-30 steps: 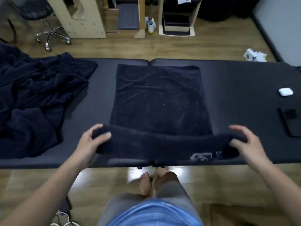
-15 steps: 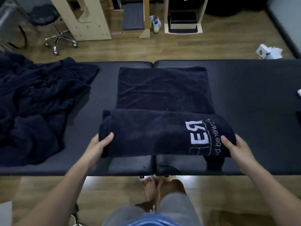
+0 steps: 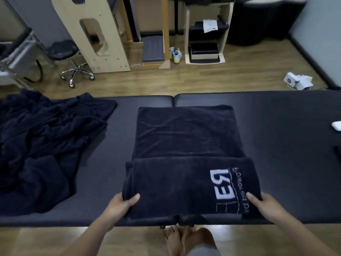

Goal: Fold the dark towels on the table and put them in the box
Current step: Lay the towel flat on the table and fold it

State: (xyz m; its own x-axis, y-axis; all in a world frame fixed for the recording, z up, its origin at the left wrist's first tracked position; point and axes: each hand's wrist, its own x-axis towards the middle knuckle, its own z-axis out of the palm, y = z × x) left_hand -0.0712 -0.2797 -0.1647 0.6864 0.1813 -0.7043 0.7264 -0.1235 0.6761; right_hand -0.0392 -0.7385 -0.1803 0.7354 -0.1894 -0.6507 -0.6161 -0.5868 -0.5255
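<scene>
Matt cloth on a smooth padded table (image 3: pixel 276 126).
The towel (image 3: pixel 175 183) is dark, fuzzy terry, matt, with pale flat lettering (image 3: pixel 221 183); the crumpled heap of towels (image 3: pixel 46 145) looks alike. The table's black covering has a faint sheen. The floor (image 3: pixel 203 80) is glossy wood; the stool base (image 3: pixel 77 72) shiny metal.

L hand (image 3: pixel 118 206) pinched towel (image 3: pixel 184 137) flap at near-left corner, thumb on top; R hand (image 3: pixel 265 204) pinched near-right corner. Logo (image 3: pixel 221 183) lay just left of R thumb (image 3: pixel 251 197). Crumpled towel pile (image 3: pixel 42 145) lay well apart, left of L hand.
</scene>
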